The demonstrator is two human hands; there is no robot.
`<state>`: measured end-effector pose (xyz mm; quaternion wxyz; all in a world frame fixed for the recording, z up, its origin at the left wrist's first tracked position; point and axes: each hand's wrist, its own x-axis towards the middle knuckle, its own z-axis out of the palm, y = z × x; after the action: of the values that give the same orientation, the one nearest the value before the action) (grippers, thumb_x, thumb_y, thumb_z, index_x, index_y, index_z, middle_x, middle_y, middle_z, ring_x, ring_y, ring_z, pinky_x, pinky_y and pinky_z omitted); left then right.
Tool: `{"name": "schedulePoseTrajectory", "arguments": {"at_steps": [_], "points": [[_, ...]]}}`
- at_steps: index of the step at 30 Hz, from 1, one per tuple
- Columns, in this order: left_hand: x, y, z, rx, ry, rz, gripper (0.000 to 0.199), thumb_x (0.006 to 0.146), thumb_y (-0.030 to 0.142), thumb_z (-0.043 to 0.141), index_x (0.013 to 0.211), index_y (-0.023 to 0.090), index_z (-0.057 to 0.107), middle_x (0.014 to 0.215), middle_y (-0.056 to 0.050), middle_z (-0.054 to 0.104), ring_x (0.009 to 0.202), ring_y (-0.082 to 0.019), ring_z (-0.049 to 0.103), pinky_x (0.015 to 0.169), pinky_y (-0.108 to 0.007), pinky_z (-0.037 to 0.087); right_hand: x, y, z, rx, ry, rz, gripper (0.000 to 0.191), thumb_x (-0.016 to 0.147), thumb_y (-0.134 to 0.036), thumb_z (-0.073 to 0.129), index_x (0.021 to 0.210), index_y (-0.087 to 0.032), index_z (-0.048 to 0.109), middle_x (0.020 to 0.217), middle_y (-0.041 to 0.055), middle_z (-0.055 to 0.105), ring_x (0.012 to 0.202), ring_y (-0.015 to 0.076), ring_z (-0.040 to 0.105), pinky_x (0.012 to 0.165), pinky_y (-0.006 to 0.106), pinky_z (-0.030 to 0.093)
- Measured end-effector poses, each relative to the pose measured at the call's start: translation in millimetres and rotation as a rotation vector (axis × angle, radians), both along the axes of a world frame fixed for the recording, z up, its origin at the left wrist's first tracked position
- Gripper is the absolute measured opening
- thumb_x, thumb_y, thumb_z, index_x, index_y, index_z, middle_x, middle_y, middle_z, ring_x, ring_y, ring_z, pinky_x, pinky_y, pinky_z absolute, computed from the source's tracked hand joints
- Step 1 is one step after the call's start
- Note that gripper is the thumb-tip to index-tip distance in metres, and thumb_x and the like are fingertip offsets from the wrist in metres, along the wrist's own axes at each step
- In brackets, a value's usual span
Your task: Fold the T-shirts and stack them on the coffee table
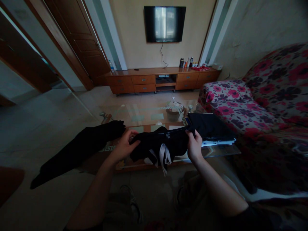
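A black drawstring garment (149, 144), probably pants or shorts, is stretched by its waistband over the near edge of a glass coffee table (216, 152). My left hand (126, 144) grips the left end of the waistband, thumb on top. At the right end, my right hand (194, 145) pinches the band. White drawstrings (165, 157) hang from its middle, below a small printed label. Left of my left hand lies another black garment (81, 147), trailing off the table's edge. A stack of folded dark clothes (211, 126) with a pale layer underneath lies just right of my right hand.
A flower-patterned sofa (231, 91) flanks the table on the right. Behind the table stand a bin (174, 109) and a low wooden TV cabinet (144, 80) carrying bottles and cans. A television (165, 24) hangs on the wall. My feet are under the near table edge.
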<state>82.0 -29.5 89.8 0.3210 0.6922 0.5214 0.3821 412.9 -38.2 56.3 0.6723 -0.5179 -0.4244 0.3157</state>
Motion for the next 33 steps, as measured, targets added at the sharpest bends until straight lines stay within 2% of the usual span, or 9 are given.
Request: {"name": "schedulePoseTrajectory", "arguments": {"at_steps": [4, 11, 13, 16, 19, 22, 27, 30, 33], "points": [[-13, 7, -3.1, 0.022, 0.108, 0.111, 0.029, 0.084, 0.045, 0.067, 0.102, 0.023, 0.073, 0.101, -0.006, 0.075, 0.091, -0.025, 0.069, 0.082, -0.034, 0.051, 6, 5, 0.8, -0.032, -0.027, 0.026, 0.03, 0.085, -0.052, 0.064, 0.087, -0.022, 0.061, 0.082, 0.0, 0.065, 0.076, 0.0182, 0.058, 0.069, 0.028, 0.05], [-44, 12, -12.7, 0.029, 0.38, 0.393, 0.029, 0.087, 0.043, 0.058, 0.096, 0.024, 0.078, 0.097, -0.011, 0.078, 0.094, -0.032, 0.071, 0.084, -0.039, 0.049, 42, 11, 9.4, -0.257, -0.1, 0.427, 0.043, 0.069, -0.046, 0.086, 0.094, -0.02, 0.063, 0.086, 0.0019, 0.071, 0.075, 0.019, 0.064, 0.068, 0.03, 0.053], [-44, 13, -10.3, 0.052, 0.298, 0.431, 0.028, 0.086, 0.042, 0.059, 0.096, 0.023, 0.077, 0.098, -0.011, 0.077, 0.097, -0.032, 0.07, 0.087, -0.04, 0.049, 51, 9, 11.6, -0.26, -0.122, 0.542, 0.048, 0.064, -0.044, 0.089, 0.096, -0.02, 0.063, 0.086, 0.0015, 0.071, 0.076, 0.0192, 0.065, 0.067, 0.031, 0.054], [-36, 15, 1.2, -0.036, -0.103, 0.436, 0.03, 0.082, 0.043, 0.062, 0.098, 0.021, 0.073, 0.093, -0.008, 0.075, 0.09, -0.027, 0.069, 0.079, -0.036, 0.052, 62, 5, 13.8, -0.259, -0.176, 0.637, 0.05, 0.06, -0.041, 0.092, 0.094, -0.019, 0.063, 0.08, -0.0019, 0.068, 0.072, 0.0172, 0.063, 0.063, 0.028, 0.053], [-27, 14, 18.6, -0.177, -0.561, 0.42, 0.035, 0.08, 0.041, 0.064, 0.108, 0.021, 0.067, 0.087, -0.003, 0.072, 0.077, -0.02, 0.068, 0.068, -0.03, 0.054, 73, 7, 14.6, -0.232, -0.299, 0.645, 0.045, 0.06, -0.041, 0.091, 0.091, -0.018, 0.068, 0.076, -0.0034, 0.066, 0.07, 0.0154, 0.061, 0.063, 0.026, 0.05], [-29, 11, 39.2, -0.071, -0.692, 0.478, 0.036, 0.081, 0.038, 0.065, 0.113, 0.022, 0.064, 0.089, -0.002, 0.071, 0.077, -0.017, 0.067, 0.07, -0.027, 0.054, 84, 12, 17.4, -0.22, -0.404, 0.578, 0.037, 0.067, -0.049, 0.085, 0.082, -0.017, 0.073, 0.071, -0.0008, 0.067, 0.064, 0.0153, 0.058, 0.059, 0.027, 0.047], [-50, -5, 89.3, 0.14, -0.363, 0.448, 0.039, 0.083, 0.048, 0.067, 0.109, 0.02, 0.07, 0.092, -0.002, 0.072, 0.081, -0.02, 0.065, 0.071, -0.026, 0.051, 97, 19, 45.5, -0.17, -0.408, 0.426, 0.037, 0.073, -0.053, 0.078, 0.086, -0.019, 0.071, 0.07, 0.0008, 0.066, 0.06, 0.0161, 0.056, 0.053, 0.027, 0.044], [-71, -21, 128.0, 0.219, -0.051, 0.401, 0.039, 0.084, 0.053, 0.067, 0.102, 0.019, 0.074, 0.091, -0.002, 0.073, 0.082, -0.021, 0.064, 0.072, -0.027, 0.05, 100, 22, 80.5, -0.045, -0.347, 0.278, 0.04, 0.074, -0.055, 0.075, 0.09, -0.019, 0.068, 0.076, 0.0023, 0.066, 0.066, 0.0178, 0.058, 0.057, 0.029, 0.047], [-94, -38, 162.6, 0.175, 0.063, 0.338, 0.039, 0.089, 0.05, 0.062, 0.105, 0.017, 0.073, 0.09, 0.0, 0.073, 0.083, -0.02, 0.063, 0.074, -0.027, 0.048, 99, 21, 125.0, 0.027, -0.314, 0.204, 0.041, 0.077, -0.055, 0.071, 0.094, -0.019, 0.065, 0.078, 0.0024, 0.065, 0.069, 0.0178, 0.057, 0.059, 0.029, 0.047]]}}
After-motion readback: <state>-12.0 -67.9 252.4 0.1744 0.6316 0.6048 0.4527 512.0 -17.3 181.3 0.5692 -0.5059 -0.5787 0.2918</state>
